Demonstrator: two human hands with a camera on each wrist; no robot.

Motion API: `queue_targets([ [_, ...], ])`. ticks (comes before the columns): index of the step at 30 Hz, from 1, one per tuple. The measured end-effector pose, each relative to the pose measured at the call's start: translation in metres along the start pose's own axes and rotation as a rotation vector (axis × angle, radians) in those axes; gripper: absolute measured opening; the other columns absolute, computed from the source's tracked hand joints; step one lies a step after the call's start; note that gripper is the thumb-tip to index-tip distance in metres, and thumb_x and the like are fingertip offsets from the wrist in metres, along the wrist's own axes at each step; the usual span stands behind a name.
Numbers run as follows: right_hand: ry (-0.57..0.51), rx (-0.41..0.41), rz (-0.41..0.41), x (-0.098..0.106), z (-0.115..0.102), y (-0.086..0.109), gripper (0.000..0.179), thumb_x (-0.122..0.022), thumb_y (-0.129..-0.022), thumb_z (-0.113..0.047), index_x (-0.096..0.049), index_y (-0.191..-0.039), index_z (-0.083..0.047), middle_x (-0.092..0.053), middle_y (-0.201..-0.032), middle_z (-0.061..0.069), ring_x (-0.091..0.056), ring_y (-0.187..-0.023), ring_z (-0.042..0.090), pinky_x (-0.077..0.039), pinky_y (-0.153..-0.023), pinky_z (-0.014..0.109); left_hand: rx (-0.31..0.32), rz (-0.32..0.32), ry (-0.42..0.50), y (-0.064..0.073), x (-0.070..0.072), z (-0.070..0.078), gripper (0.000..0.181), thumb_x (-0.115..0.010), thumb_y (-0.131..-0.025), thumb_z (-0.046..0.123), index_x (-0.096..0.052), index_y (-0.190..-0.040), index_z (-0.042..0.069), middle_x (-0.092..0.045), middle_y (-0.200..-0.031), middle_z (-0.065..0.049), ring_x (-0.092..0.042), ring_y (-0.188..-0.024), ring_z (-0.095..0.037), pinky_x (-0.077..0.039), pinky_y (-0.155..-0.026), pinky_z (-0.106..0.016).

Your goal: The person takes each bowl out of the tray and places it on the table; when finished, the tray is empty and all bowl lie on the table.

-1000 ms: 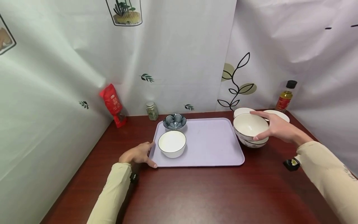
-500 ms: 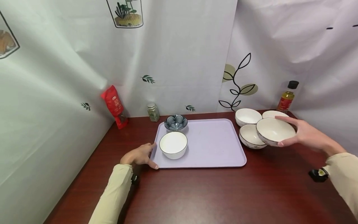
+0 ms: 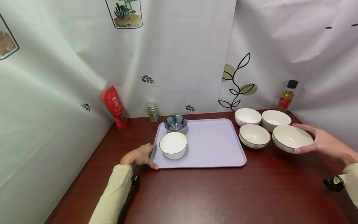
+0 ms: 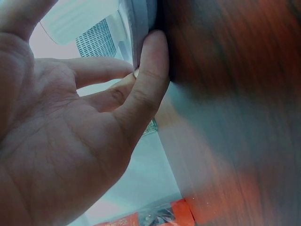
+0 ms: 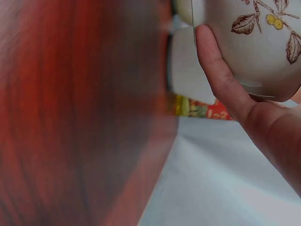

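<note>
My right hand (image 3: 325, 143) grips a white bowl (image 3: 292, 137) by its sides, thumb at the near side. Brown leaves and yellow berries decorate its outer wall in the right wrist view. Whether its base touches the table I cannot tell. Just left of it sits a similar patterned bowl (image 3: 254, 135), with two white bowls (image 3: 248, 116) behind. My left hand (image 3: 139, 155) rests at the near left corner of a lilac tray (image 3: 212, 146); its fingertips touch the tray's edge in the left wrist view. On the tray stand a white bowl (image 3: 173, 143) and a dark petal-shaped bowl (image 3: 175, 122).
An oil bottle (image 3: 286, 96) stands at the back right corner. By the back wall are a spice jar (image 3: 153, 112) and a red packet (image 3: 114, 105) leaning on the left. Pale curtains (image 3: 181, 56) bound the dark red table (image 3: 201, 193).
My right hand has lifted the patterned bowl off the other patterned bowl and carried it right, to beside it. The left hand has stayed at the tray corner.
</note>
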State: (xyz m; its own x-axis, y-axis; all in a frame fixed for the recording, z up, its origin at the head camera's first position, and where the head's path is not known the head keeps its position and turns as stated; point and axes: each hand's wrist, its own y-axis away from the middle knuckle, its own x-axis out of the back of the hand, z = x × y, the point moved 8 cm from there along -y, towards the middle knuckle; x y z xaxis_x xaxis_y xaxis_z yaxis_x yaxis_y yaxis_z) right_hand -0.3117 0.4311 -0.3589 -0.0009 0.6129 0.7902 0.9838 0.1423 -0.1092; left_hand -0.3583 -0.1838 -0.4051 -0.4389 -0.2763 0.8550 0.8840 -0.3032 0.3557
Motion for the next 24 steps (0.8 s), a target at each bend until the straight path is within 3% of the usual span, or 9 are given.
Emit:
queue_targets([
  [3,-0.003,-0.002,0.000,-0.003,0.007,0.000,0.094,-0.084,-0.077,-0.018,-0.034,-0.156,-0.008,-0.038,-0.117,-0.033,-0.039,-0.095,-0.018,-0.032,-0.074,0.011,0.005,-0.002,0.002,0.000,0.000,0.000,0.112,-0.092,-0.070,0.035,-0.030,-0.155,-0.003,-0.031,-0.159,-0.030,-0.029,-0.149,-0.044,-0.029,-0.122,-0.057],
  [6,-0.001,-0.016,-0.010,-0.007,0.012,-0.002,0.094,-0.084,-0.077,-0.019,-0.034,-0.154,-0.002,-0.038,-0.116,-0.033,-0.038,-0.095,-0.018,-0.033,-0.074,0.011,0.004,-0.002,0.001,0.001,0.000,0.001,0.111,-0.092,-0.070,0.035,-0.031,-0.155,-0.003,-0.032,-0.158,-0.031,-0.029,-0.150,-0.045,-0.028,-0.122,-0.057],
  [11,0.005,-0.056,-0.048,-0.015,0.017,-0.008,0.095,-0.084,-0.078,-0.023,-0.031,-0.153,0.002,-0.047,-0.127,-0.004,-0.040,-0.092,-0.017,-0.035,-0.073,0.013,0.004,-0.001,-0.004,0.001,0.000,0.001,0.111,-0.092,-0.070,0.034,-0.031,-0.155,-0.003,-0.032,-0.158,-0.031,-0.029,-0.149,-0.045,-0.029,-0.122,-0.058],
  [16,-0.007,-0.065,-0.070,-0.019,0.021,-0.012,0.094,-0.083,-0.080,-0.022,-0.029,-0.152,0.005,-0.045,-0.134,0.020,-0.041,-0.091,-0.016,-0.036,-0.073,0.014,0.014,-0.006,-0.005,0.001,-0.001,0.001,0.112,-0.092,-0.070,0.035,-0.030,-0.156,-0.002,-0.032,-0.158,-0.030,-0.031,-0.148,-0.044,-0.030,-0.121,-0.058],
  [24,0.012,-0.052,-0.086,-0.017,0.020,-0.016,0.092,-0.081,-0.082,-0.021,-0.028,-0.152,0.006,-0.041,-0.139,0.031,-0.033,-0.092,-0.020,-0.033,-0.073,0.012,-0.004,0.004,-0.007,0.000,0.000,0.001,0.113,-0.092,-0.069,0.036,-0.030,-0.155,-0.003,-0.037,-0.155,-0.029,-0.038,-0.143,-0.041,-0.033,-0.120,-0.056],
])
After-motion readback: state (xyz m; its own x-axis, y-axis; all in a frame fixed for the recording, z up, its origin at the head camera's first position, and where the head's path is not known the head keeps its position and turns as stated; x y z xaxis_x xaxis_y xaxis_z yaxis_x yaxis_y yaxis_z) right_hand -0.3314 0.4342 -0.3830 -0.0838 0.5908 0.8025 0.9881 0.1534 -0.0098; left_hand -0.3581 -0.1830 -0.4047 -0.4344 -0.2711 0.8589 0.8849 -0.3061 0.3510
